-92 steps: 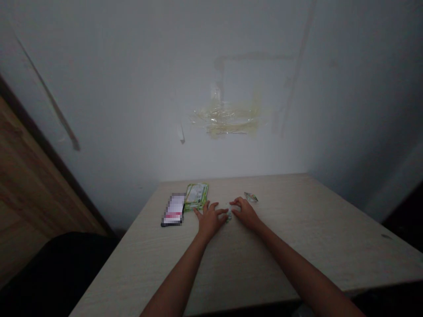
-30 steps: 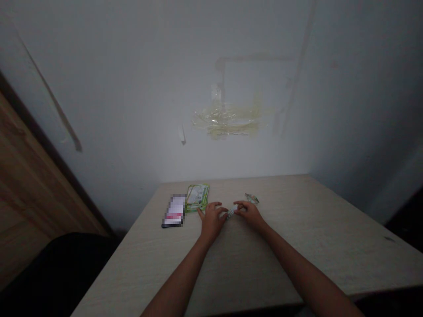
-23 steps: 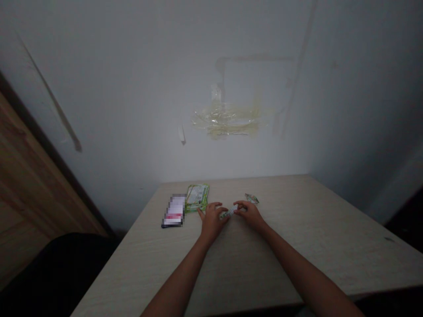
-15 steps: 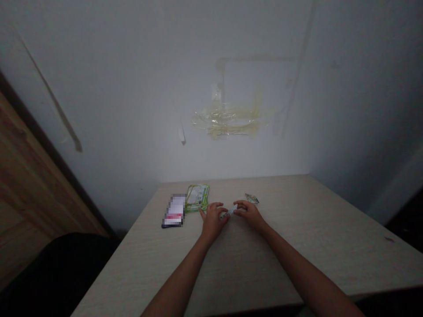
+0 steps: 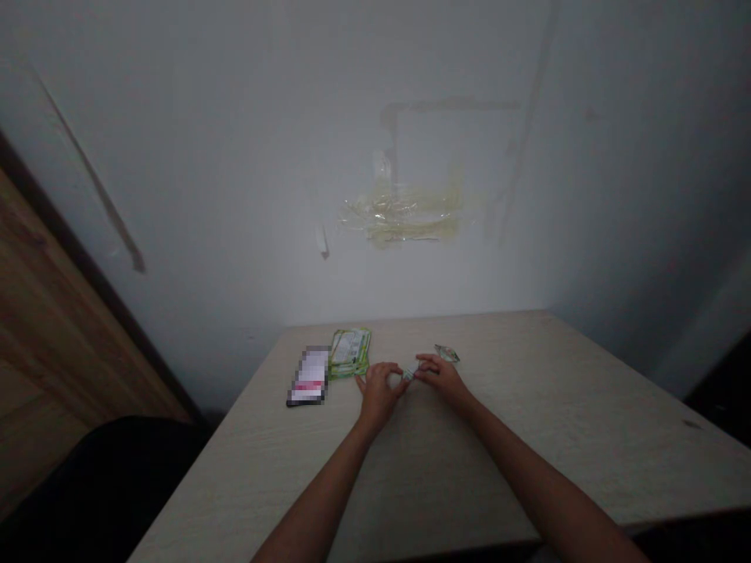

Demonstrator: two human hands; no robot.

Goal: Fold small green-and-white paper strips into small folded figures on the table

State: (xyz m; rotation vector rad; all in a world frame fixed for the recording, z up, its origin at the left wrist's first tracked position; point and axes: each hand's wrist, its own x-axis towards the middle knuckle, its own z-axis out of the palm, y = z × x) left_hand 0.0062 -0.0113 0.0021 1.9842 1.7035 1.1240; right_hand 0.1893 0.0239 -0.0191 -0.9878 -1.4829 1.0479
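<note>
Between my two hands, just above the tabletop, is a small folded piece of printed paper [image 5: 409,374], whitish with green. My left hand [image 5: 380,391] pinches its left end between thumb and fingers. At the other end, the fingertips of my right hand [image 5: 443,378] grip it too. Much of the paper is covered by my fingers. Behind my right hand lies another small folded paper piece [image 5: 447,353] with a printed pattern. A stack of green-and-white printed sheets [image 5: 350,348] rests beyond my left hand.
A phone [image 5: 309,377] with a lit, blurred screen lies left of the stack. The pale wooden table [image 5: 557,438] meets a wall [image 5: 235,195] bearing old tape [image 5: 411,215]. A dark chair-like shape [image 5: 117,477] stands at the left, and a small dark mark [image 5: 692,424] shows near the right edge.
My fingers have shifted slightly on the paper, and the piece between them now looks shorter and turned a little. The other things have stayed in place.
</note>
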